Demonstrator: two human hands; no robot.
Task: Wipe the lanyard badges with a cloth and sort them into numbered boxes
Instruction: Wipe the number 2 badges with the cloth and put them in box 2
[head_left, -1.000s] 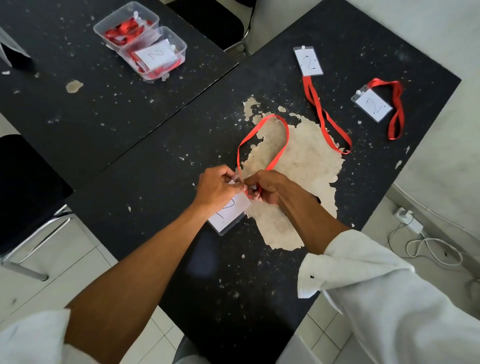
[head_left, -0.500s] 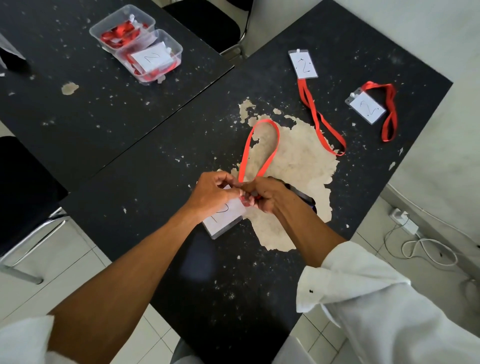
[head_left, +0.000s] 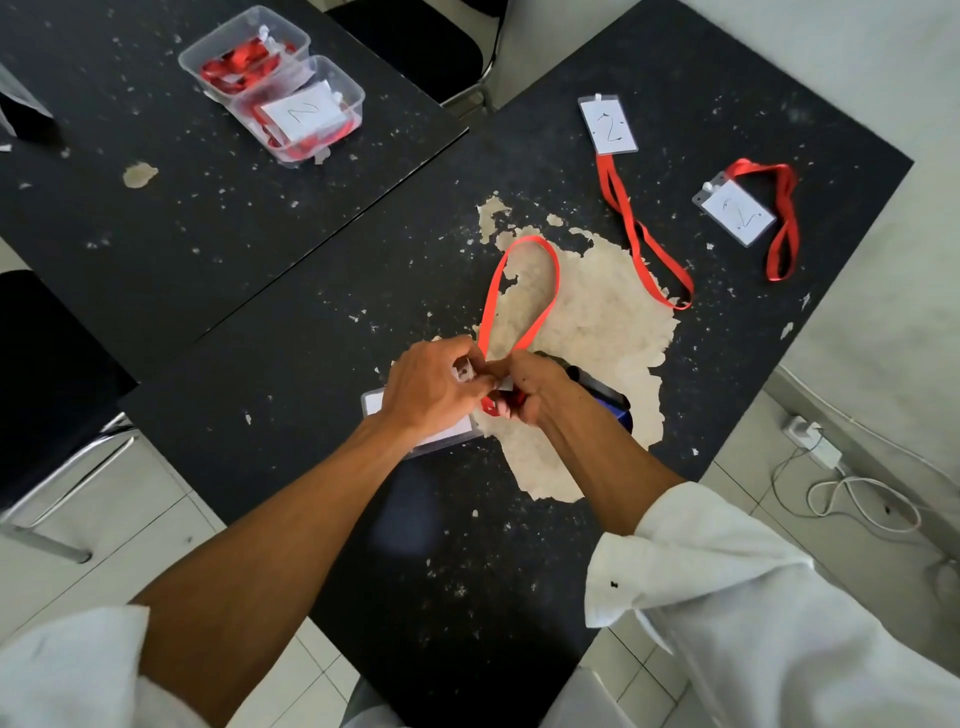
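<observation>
Pinching the red lanyard (head_left: 524, 240) near its clip, left hand (head_left: 431, 389) and right hand (head_left: 532, 387) both curled on it, badge (head_left: 373, 404) on the black table (head_left: 311, 338) under the left hand, perhaps touching it.

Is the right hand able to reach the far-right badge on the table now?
Likely not yet: the right hand pinches the red strap. Once freed, only a flat lanyard lies before that badge.

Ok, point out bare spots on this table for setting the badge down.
Free: the stretch left of the left hand, up to the table seam; also the near strip between the forearms. Crowded: far right corner, with the far badge, the tilted badge and their lanyards.
</observation>
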